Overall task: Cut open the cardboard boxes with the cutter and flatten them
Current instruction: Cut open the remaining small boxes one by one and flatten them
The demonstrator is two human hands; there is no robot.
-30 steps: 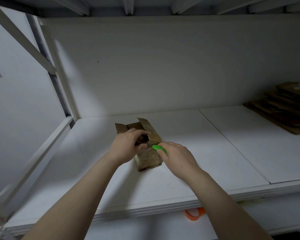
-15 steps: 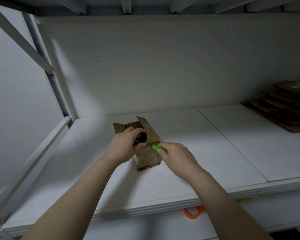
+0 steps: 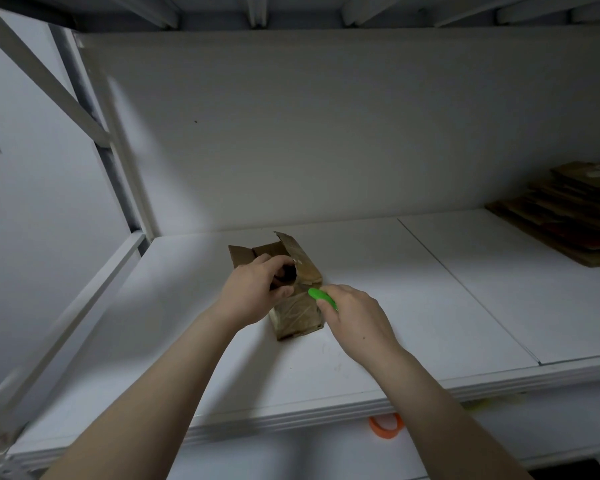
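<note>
Small taped cardboard box (image 3: 297, 318) sits mid-way along the white shelf board (image 3: 413, 289), far flaps up. My left hand (image 3: 253, 296) curls over its open top, thumb on the near face, so it won't slide under the blade. Right hand (image 3: 355, 315) is wrapped round the green cutter (image 3: 321, 297), tip at the box's right edge, prob. to slit tape. Flattened cardboard stack (image 3: 568, 216) is well apart, far right.

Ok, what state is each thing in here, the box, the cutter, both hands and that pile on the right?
cardboard box: lying on the shelf, far end open with flaps up, near end taped over.
green cutter: held at the box's top face; blade not visible.
left hand: grips the box's open end.
right hand: grips the cutter.
cardboard pile: flattened, stacked on the shelf's right.
</note>
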